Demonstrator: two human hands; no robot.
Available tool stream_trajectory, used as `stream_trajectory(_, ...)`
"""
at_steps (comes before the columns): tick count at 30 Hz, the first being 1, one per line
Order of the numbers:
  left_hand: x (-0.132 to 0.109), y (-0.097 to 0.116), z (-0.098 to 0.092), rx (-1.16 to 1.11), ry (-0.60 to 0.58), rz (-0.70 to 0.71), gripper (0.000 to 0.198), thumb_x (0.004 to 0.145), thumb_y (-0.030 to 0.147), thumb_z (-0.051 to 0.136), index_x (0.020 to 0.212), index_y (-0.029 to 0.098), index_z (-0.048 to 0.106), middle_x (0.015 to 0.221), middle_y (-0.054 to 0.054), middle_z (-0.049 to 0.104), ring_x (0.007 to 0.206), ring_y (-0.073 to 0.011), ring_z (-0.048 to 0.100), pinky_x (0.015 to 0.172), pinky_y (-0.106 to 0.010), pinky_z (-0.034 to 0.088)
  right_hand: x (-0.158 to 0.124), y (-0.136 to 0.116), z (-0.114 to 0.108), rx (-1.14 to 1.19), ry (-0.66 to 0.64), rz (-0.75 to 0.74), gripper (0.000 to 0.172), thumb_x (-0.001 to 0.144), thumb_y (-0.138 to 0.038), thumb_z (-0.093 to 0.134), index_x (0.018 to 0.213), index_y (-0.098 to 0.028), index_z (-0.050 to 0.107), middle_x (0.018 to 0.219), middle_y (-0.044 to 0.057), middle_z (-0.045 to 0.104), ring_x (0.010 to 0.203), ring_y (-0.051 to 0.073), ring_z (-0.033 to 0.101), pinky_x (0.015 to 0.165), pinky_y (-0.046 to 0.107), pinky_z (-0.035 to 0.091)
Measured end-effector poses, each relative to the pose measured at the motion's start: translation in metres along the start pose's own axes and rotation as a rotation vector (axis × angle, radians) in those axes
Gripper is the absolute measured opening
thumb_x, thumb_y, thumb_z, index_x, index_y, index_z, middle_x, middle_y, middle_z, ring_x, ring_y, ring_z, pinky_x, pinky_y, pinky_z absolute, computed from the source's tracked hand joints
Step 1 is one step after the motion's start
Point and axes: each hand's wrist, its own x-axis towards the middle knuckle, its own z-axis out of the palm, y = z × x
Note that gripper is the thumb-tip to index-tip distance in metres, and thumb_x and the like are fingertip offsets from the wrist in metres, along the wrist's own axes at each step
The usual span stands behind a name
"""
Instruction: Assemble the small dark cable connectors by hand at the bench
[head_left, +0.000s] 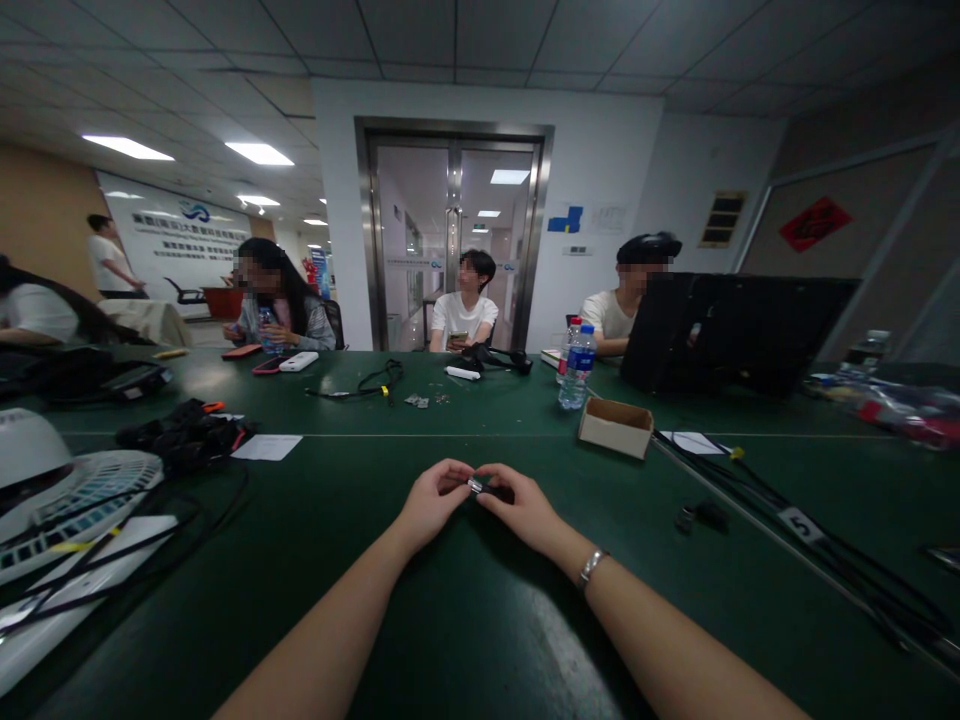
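Observation:
In front of me, above the green table [480, 620], both hands meet around a small piece with a shiny silver end and a dark body [475, 486]. Its exact kind is too small to make out. My left hand [433, 502] pinches the silver end between thumb and fingertips. From the other side my right hand [525, 510], with a silver bracelet [592, 568] at its wrist, closes on the dark part, which the fingers partly hide. Several small dark pieces [701, 517] lie on the table to the right.
An open cardboard box [616, 427] and two bottles [576, 366] stand ahead to the right, near black monitors [735, 335]. Black cables [817, 540] run along the right. A white fan [82, 495] occupies the left. Several people sit across the table.

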Motion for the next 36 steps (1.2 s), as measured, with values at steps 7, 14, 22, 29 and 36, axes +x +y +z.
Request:
stream_trajectory(7,0.001,-0.004,-0.001,0.027,0.011,0.028,0.022,0.071,0.022,0.065,0.092,0.016,0.062,0.095,-0.007,0.064,0.092,-0.0196,0.06,0.088,-0.037,0.046,0.0,-0.001,0.001,-0.072,-0.033,-0.125,0.028,0.086,-0.026,0.05,0.113,-0.024,0.057,0.11,0.005,0.062,0.101,0.02,0.055,0.092,0.036,0.04)
stream_trajectory(14,0.0,-0.001,0.004,-0.059,-0.031,0.015,0.031,0.07,0.034,0.069,0.095,0.017,0.061,0.094,-0.006,0.064,0.089,-0.0189,0.06,0.085,-0.033,0.045,0.003,-0.002,0.014,0.159,0.038,0.0,0.053,0.086,-0.026,0.046,0.136,-0.026,0.028,0.089,0.001,0.056,0.078,0.015,0.056,0.076,0.034,0.046)
stream_trajectory(22,0.002,0.0,0.001,-0.12,-0.064,0.017,0.032,0.07,0.041,0.069,0.089,0.017,0.061,0.087,-0.003,0.063,0.081,-0.0163,0.059,0.072,-0.026,0.047,0.001,-0.017,0.019,0.651,-0.023,0.139,0.052,0.078,-0.036,0.059,0.125,-0.027,0.037,0.093,0.0,0.051,0.083,0.015,0.059,0.078,0.035,0.05)
stream_trajectory(29,0.005,-0.002,-0.005,-0.262,0.076,-0.14,0.032,0.076,0.047,0.059,0.088,0.018,0.052,0.085,-0.004,0.061,0.084,-0.0179,0.062,0.073,-0.03,0.048,-0.001,-0.019,-0.055,-0.101,0.073,-0.029,0.027,0.085,-0.035,0.048,0.105,-0.023,0.06,0.107,0.005,0.054,0.098,0.019,0.054,0.086,0.037,0.045)
stream_trajectory(36,0.002,-0.001,-0.006,-0.153,0.106,-0.155,0.03,0.085,0.046,0.04,0.085,0.018,0.052,0.068,0.003,0.05,0.055,-0.0084,0.048,0.052,-0.019,0.035,-0.066,0.02,-0.181,-0.931,0.282,0.233,0.046,0.08,-0.053,0.047,0.112,-0.023,0.06,0.109,0.012,0.056,0.1,0.032,0.052,0.086,0.047,0.042)
